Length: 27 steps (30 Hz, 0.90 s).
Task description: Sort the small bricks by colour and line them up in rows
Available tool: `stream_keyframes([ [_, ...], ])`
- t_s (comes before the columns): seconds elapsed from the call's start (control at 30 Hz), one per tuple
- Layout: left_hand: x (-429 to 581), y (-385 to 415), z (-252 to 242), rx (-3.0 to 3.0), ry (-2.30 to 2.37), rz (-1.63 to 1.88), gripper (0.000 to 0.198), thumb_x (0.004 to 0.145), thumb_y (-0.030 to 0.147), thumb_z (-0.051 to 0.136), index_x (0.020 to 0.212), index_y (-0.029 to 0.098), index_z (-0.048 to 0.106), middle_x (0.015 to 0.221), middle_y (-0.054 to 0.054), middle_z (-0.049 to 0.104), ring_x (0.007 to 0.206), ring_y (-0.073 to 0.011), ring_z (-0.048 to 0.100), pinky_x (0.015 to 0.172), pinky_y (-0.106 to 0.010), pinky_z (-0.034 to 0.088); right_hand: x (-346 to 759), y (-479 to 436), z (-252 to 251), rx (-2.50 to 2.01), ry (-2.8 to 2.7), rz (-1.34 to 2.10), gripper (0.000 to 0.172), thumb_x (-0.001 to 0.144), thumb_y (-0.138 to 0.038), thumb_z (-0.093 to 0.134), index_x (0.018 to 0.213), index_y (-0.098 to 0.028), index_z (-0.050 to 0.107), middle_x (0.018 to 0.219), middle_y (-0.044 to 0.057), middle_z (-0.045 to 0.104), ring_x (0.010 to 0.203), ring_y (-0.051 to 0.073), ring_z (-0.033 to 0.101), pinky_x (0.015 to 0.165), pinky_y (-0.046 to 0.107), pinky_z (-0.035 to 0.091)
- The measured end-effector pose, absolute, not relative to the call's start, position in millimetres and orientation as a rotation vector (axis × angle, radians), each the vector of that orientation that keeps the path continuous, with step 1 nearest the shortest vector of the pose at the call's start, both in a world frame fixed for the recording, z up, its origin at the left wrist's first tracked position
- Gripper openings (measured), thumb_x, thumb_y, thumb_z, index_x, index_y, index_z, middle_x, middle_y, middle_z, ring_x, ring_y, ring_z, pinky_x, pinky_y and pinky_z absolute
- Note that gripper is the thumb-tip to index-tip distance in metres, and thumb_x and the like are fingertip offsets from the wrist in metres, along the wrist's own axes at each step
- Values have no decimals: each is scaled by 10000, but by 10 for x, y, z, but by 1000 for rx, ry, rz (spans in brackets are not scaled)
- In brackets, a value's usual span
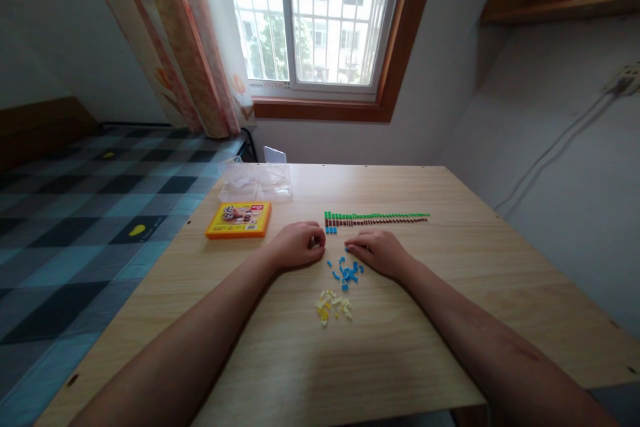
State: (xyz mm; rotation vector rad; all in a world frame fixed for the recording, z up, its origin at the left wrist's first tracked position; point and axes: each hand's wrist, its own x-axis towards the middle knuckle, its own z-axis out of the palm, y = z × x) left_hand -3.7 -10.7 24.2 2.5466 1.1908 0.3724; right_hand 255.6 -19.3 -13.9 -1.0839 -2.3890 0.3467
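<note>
Fingers curled in, my left hand point(300, 245) rests on the table beside the left end of a short row of blue bricks point(331, 230); what it holds, if anything, is hidden. My right hand point(380, 251) lies to the right, its fingertips closed on a small blue brick point(347, 249) at the table surface. Just below the hands is a loose pile of blue bricks point(349, 272). Nearer to me lie scattered pale and deeper yellow bricks point(334, 307). Above the blue row run a long brown row point(375, 221) and a long green row point(377, 215) of tiny bricks.
A yellow and orange box point(239, 220) lies left of my left hand. Behind it stand clear plastic trays point(255, 181) near the far left corner of the wooden table point(425, 347). A bed point(110, 213) adjoins the left side; a window point(325, 20) is ahead.
</note>
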Motion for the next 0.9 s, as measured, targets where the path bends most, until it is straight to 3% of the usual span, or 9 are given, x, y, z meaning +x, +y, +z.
stream_keyframes([
  [0.3, 36, -153, 229, 2597, 1156, 360, 126, 808, 220, 582, 814, 194, 705, 816, -29, 693, 687, -150, 582, 657, -264, 424, 2662, -266, -42, -901, -2346, 689, 115, 860, -222, 684, 870, -190, 795, 722, 17, 637, 592, 103, 519, 579, 225, 385],
  [0.9, -11, -42, 157, 2348, 1111, 353, 134, 734, 224, 660, 821, 186, 755, 807, -11, 700, 713, -136, 592, 655, -233, 429, 2683, -289, -24, -931, -2425, 710, 151, 858, -221, 678, 926, -217, 813, 722, 13, 652, 600, 105, 538, 580, 225, 367],
])
